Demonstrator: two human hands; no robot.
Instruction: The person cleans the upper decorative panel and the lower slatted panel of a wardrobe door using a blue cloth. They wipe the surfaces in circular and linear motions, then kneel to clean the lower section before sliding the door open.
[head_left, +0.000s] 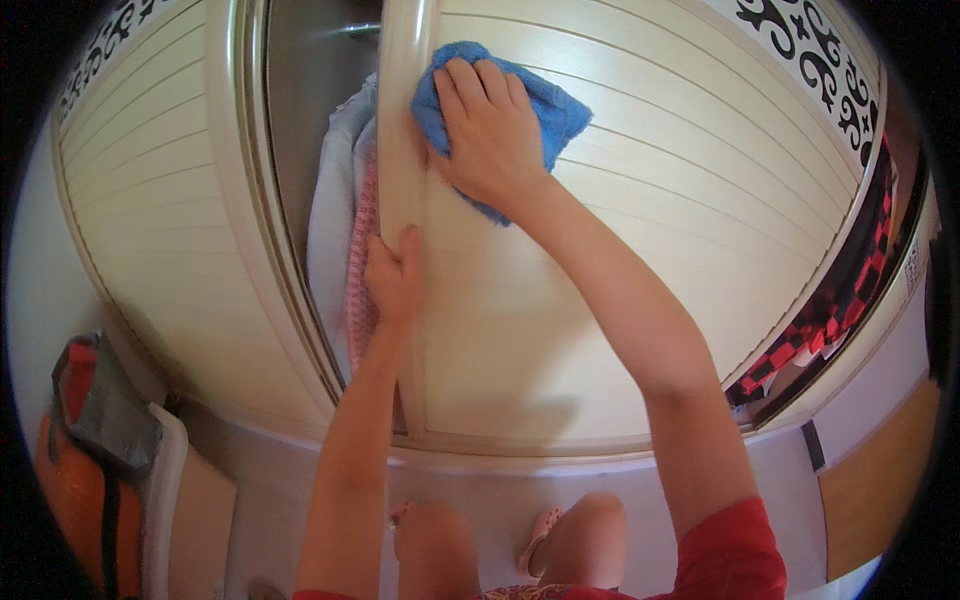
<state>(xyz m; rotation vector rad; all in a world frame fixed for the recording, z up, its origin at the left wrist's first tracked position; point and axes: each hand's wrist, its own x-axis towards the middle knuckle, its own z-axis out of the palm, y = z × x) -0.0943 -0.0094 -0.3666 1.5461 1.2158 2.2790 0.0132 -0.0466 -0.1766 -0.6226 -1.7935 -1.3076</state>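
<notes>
Under my right hand (491, 127) a blue terry cloth (562, 112) is pressed flat against a cream sliding wardrobe door (510, 300), near its left edge. The cloth spreads out past my fingers on both sides. Lower down, my left hand (395, 274) grips the door's vertical edge frame (403, 187), with the thumb on the front and the fingers hidden behind it. Left of that edge, the gap shows hanging clothes, among them a white garment (328, 210) and a pink knitted one (363, 247).
Another cream door panel (150, 172) stands at the left. Black-and-red checked fabric (832, 315) shows in the opening at the right. A grey bag (116, 405) and an orange item (82, 502) are beside a pale furniture panel (195, 517) at lower left. A metal rod (362, 30) crosses the gap.
</notes>
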